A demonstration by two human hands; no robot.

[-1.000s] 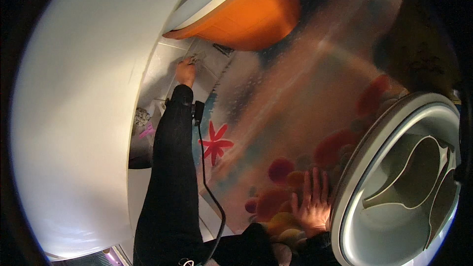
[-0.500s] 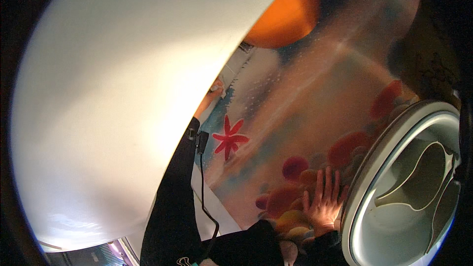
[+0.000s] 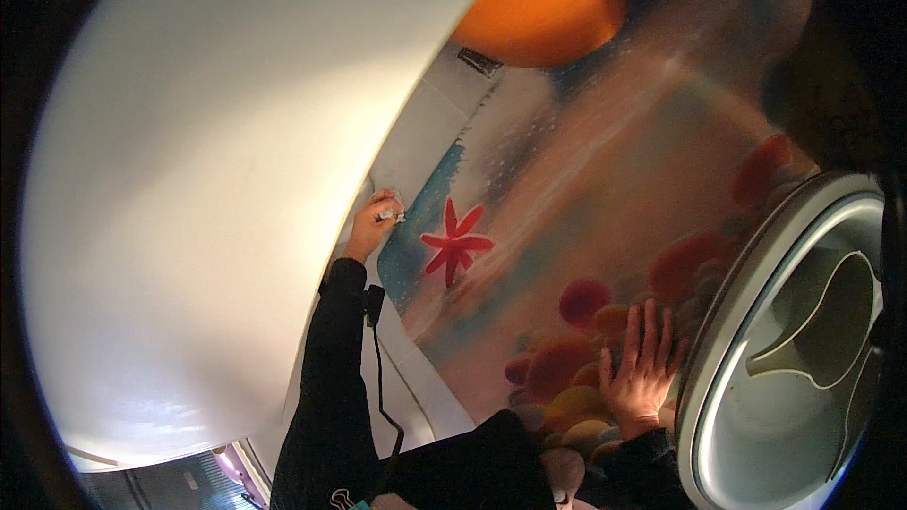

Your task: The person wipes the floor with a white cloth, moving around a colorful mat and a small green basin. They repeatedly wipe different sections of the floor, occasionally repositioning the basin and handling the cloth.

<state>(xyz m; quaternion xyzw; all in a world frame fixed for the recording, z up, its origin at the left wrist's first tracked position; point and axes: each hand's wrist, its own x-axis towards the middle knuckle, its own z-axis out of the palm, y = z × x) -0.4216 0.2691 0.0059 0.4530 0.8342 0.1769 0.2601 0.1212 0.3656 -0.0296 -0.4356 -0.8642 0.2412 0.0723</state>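
Note:
My left hand (image 3: 371, 225) is closed on a small crumpled white wipe (image 3: 388, 211) over the white strip beside the blue edge of a printed surface (image 3: 567, 217). A red starfish picture (image 3: 455, 243) lies just to the right of that hand. My left sleeve is black, with a small black device (image 3: 374, 305) and its cable along it. My right hand (image 3: 642, 373) rests flat with fingers spread on the printed pebbles, and holds nothing. It sits just left of a round white rim (image 3: 732, 307).
A large glossy white curved surface (image 3: 208, 179) fills the left side. At the top is an orange rounded object (image 3: 553, 5), near a small dark grate (image 3: 480, 61). Inside the white rim is a grey-white hollow (image 3: 775, 425) with curved dividers. A metal clip (image 3: 342, 500) shows at the bottom.
My left hand has come back toward me with the white wipe, out from behind the white curved surface. My right hand stays on the printed pebbles. The view has shifted slightly.

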